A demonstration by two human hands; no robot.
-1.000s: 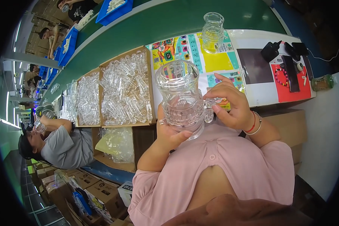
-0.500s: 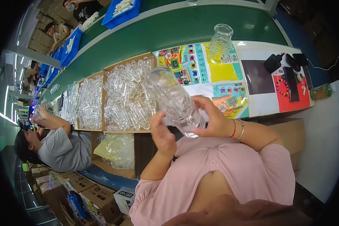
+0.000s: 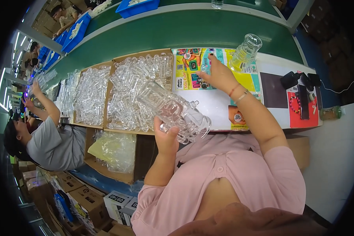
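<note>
My left hand is closed round a clear glass vessel, a ribbed tube with a short side stub. It is tilted, its wide end toward my chest and its other end over the carton of glass pieces. My right hand reaches over the printed sheets with thumb and forefinger apart. Close to those fingertips is a small clear glass piece; whether they touch it I cannot tell. A similar clear glass vessel stands upright beyond my right hand.
Two shallow cartons of small clear glass tubes lie left of the sheets. A phone, a beaded bracelet and black chargers lie at right. A co-worker sits at left. An open box with plastic bags stands below.
My right hand has let go of the vessel and moved away, up over the printed sheets. My left hand has taken hold of the vessel, which has tilted further over.
</note>
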